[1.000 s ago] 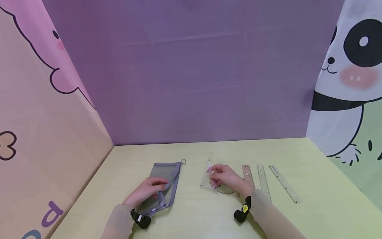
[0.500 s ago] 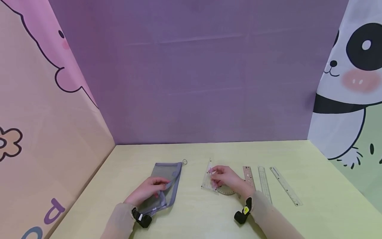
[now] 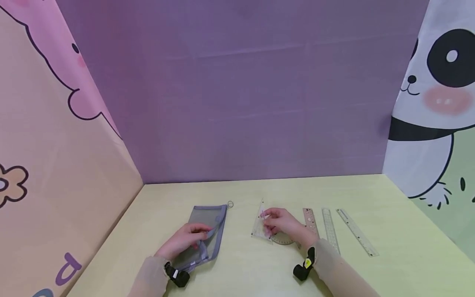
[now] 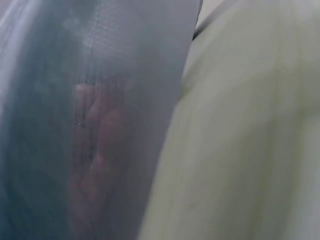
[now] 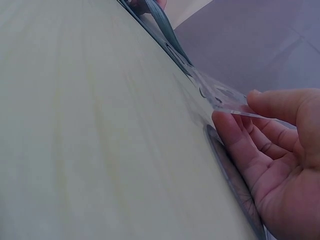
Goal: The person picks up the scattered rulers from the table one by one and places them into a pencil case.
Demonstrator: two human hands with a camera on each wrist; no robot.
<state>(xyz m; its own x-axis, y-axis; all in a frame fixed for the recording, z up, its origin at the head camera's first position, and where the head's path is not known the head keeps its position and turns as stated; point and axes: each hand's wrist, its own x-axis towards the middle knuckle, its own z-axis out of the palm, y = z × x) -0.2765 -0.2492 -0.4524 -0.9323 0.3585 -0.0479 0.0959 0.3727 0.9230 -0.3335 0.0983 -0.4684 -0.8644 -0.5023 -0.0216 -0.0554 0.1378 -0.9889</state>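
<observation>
A grey mesh zip pouch [image 3: 218, 243] with a purple-blue border lies on the left of the table. My left hand [image 3: 182, 241] holds its raised opening edge between thumb and fingers; in the left wrist view the mesh [image 4: 35, 150] covers those fingers, blurred. Between thumb and index finger, my right hand [image 3: 283, 224] pinches a clear triangular set square [image 3: 257, 229], tilted up off the table. The right wrist view shows the thumb on top of the clear plastic [image 5: 227, 100]. Under that hand lies a round-edged protractor [image 3: 282, 239], partly hidden.
To the right of the right hand lie a pinkish ruler [image 3: 309, 218], a clear ruler [image 3: 330, 229] and a slanted clear ruler [image 3: 357, 232]. A small metal ring [image 3: 230, 204] hangs at the pouch's far corner. A purple backdrop [image 3: 259, 103] stands behind the table [image 3: 237, 272].
</observation>
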